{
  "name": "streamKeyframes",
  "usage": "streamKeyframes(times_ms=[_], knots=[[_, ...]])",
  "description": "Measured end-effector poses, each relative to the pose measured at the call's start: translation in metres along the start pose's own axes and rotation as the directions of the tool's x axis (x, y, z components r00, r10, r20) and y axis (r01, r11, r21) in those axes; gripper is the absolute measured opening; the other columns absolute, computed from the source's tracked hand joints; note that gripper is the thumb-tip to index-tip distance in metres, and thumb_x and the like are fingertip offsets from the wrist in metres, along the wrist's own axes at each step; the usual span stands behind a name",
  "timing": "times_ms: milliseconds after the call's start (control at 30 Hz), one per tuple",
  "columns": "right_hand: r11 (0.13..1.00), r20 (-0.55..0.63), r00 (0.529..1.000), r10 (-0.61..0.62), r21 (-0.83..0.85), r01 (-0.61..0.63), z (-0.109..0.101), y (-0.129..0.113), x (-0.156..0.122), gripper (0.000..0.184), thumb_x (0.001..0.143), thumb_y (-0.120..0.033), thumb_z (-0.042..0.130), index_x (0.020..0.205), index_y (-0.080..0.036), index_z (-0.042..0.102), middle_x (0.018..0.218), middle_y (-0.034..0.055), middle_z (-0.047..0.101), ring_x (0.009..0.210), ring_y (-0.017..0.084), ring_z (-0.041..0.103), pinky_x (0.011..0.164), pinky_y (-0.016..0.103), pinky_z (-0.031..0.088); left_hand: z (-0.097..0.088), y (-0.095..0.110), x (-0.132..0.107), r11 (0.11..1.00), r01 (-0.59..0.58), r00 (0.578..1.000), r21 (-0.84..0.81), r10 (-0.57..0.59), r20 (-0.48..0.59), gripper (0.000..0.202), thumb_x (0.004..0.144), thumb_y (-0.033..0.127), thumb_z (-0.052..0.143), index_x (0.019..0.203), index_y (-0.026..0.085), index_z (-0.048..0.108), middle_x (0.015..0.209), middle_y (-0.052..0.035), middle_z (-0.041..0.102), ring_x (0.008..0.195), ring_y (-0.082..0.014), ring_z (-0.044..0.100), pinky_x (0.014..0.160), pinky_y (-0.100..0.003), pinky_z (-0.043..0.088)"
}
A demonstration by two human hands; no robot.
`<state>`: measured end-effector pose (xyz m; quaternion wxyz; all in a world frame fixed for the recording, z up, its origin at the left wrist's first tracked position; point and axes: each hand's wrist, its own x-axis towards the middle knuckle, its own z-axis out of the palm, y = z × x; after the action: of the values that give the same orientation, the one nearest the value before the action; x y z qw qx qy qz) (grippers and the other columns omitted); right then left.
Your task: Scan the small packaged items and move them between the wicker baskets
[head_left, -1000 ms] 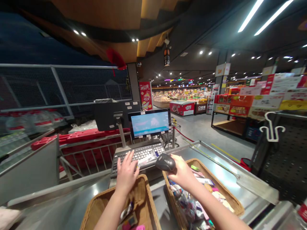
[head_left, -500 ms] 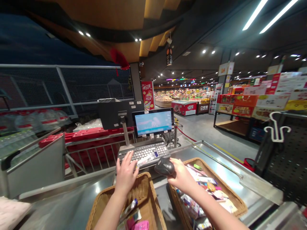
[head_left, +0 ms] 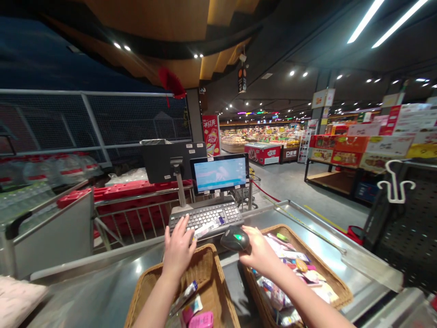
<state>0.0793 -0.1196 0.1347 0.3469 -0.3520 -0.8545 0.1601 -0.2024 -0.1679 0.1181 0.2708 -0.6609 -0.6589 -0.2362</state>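
My left hand [head_left: 179, 249] is over the keyboard's front left corner, with its fingers around the near end of a slim white packet [head_left: 209, 228]. The packet's dark blue end points right, above the keyboard [head_left: 218, 214]. Closed around a black handheld barcode scanner [head_left: 235, 238], my right hand [head_left: 258, 248] has it just right of the packet. A green light glows on the scanner's top. Below my left arm, a wicker basket [head_left: 221, 284] holds a few small packages, including a pink one [head_left: 201, 320]. Another wicker basket [head_left: 336, 278], under my right forearm, contains several mixed small packaged goods.
A lit screen [head_left: 220, 174] stands behind the keyboard, with a dark monitor [head_left: 160, 164] to its left. The metal counter [head_left: 112, 282] extends under both baskets. A white hook [head_left: 396, 184] hangs at right. Pale cloth-like material [head_left: 18, 298] lies at left.
A green light now shows on the scanner. The view has shifted slightly; both hands keep nearly the same places.
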Motion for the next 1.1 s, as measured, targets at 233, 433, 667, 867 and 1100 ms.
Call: streamKeyframes(times_ms=[233, 433, 667, 867, 1100], knots=[[1.000, 0.047, 0.999, -0.026, 0.006, 0.026, 0.004, -0.005, -0.001, 0.034, 0.062, -0.012, 0.061, 0.093, -0.022, 0.070, 0.106, 0.0079, 0.071, 0.116, 0.031, 0.058, 0.104, 0.046, 0.040, 0.000, -0.006, -0.014, 1.000, 0.007, 0.998, 0.016, -0.008, 0.055, 0.015, 0.084, 0.021, 0.052, 0.090, 0.025, 0.065, 0.151, -0.0105, 0.045, 0.139, -0.0318, 0.042, 0.113, -0.068, 0.022], [0.999, 0.105, 0.994, -0.041, 0.017, 0.039, 0.013, -0.011, -0.003, 0.023, 0.063, -0.013, 0.061, 0.083, -0.021, 0.069, 0.101, 0.0077, 0.071, 0.111, 0.030, 0.059, 0.100, 0.043, 0.043, 0.002, -0.014, -0.048, 1.000, -0.004, 0.986, 0.011, 0.003, 0.166, 0.015, 0.082, 0.018, 0.053, 0.089, 0.024, 0.065, 0.150, -0.0112, 0.046, 0.139, -0.0325, 0.042, 0.112, -0.067, 0.024], [0.998, 0.193, 0.979, -0.062, 0.033, 0.056, 0.031, -0.020, -0.005, 0.016, 0.061, -0.011, 0.058, 0.073, -0.022, 0.062, 0.091, 0.0046, 0.069, 0.097, 0.026, 0.061, 0.091, 0.036, 0.045, 0.013, -0.019, -0.092, 0.999, 0.008, 0.948, -0.050, 0.008, 0.318, 0.015, 0.075, 0.012, 0.056, 0.083, 0.023, 0.064, 0.148, -0.0113, 0.049, 0.138, -0.0324, 0.044, 0.114, -0.066, 0.022], [0.997, 0.283, 0.957, -0.063, 0.055, 0.050, 0.048, -0.025, -0.010, 0.013, 0.061, -0.013, 0.059, 0.071, -0.020, 0.060, 0.086, 0.0039, 0.068, 0.092, 0.025, 0.061, 0.088, 0.034, 0.043, 0.024, -0.019, -0.117, 0.995, 0.074, 0.803, -0.069, -0.018, 0.596, 0.017, 0.073, 0.014, 0.056, 0.085, 0.022, 0.067, 0.150, -0.0101, 0.047, 0.141, -0.0283, 0.040, 0.118, -0.062, 0.014], [0.998, 0.316, 0.948, -0.035, 0.059, 0.017, 0.051, -0.022, -0.011, 0.012, 0.061, -0.013, 0.059, 0.070, -0.020, 0.058, 0.084, 0.0033, 0.066, 0.086, 0.023, 0.060, 0.081, 0.032, 0.043, 0.044, -0.019, -0.137, 0.989, 0.135, 0.550, -0.056, -0.028, 0.835, 0.041, 0.061, 0.026, 0.069, 0.101, 0.019, 0.072, 0.148, -0.0164, 0.048, 0.140, -0.0324, 0.039, 0.120, -0.059, 0.007]])
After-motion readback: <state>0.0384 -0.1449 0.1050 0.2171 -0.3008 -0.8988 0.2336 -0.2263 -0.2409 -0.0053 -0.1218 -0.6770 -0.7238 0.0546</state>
